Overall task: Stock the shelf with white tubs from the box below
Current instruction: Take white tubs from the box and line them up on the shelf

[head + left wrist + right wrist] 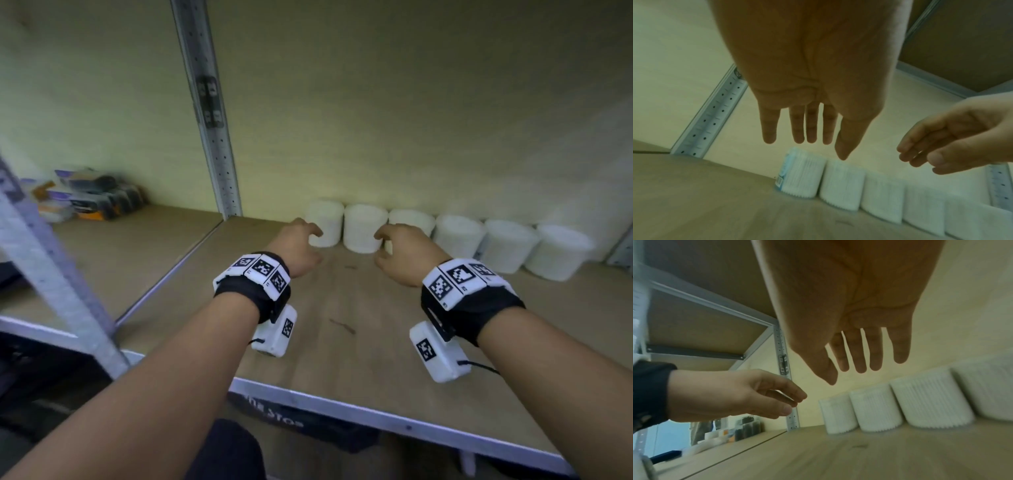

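Since my left hand [297,247] and right hand [406,253] hover slack-fingered and empty, I judge the ribbed white tubs [363,228] light, rigid, best grasped round the sides.

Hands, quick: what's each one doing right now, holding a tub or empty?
Left hand: open, fingers relaxed, empty, near the row of white tubs.
Right hand: open, fingers loosely curved, empty.
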`<state>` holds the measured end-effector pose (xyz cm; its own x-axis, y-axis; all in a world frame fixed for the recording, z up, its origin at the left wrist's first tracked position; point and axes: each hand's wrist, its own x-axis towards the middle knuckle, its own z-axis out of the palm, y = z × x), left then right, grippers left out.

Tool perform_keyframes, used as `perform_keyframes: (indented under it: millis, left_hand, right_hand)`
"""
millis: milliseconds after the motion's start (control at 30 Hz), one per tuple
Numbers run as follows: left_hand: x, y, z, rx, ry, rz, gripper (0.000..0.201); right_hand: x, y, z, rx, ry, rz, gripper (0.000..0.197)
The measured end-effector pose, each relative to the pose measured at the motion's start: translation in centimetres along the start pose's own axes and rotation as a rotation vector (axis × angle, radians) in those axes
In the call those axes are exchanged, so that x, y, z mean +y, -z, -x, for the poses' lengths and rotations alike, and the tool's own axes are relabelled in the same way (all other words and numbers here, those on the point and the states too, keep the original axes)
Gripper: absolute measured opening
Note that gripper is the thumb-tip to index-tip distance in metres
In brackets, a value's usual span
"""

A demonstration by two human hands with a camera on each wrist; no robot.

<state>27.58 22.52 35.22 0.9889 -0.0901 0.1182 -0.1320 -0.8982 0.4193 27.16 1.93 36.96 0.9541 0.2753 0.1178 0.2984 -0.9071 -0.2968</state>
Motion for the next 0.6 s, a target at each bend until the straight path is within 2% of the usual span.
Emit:
perform_keyframes:
  millis: [167,367,600]
  left_hand:
    - [1.6,0.7,6.2,-0.034,-0.009,-0.019,0.051]
    - [3.6,-0.1,12.8,-0.072,-0.087,-0.014,0.047]
    - [4.7,-3.6,19.4,-0.152,-0.12,0.034,0.026]
  right_hand:
    - [-1.4,0.6,5.9,-0.029,0.006,0.013,0.049]
    - [-2.7,0.3,12.4,-0.04,0.0,0.02,0.045]
    - [-3.0,-2.7,18.6,-0.054,-0.01,-0.016,0.038]
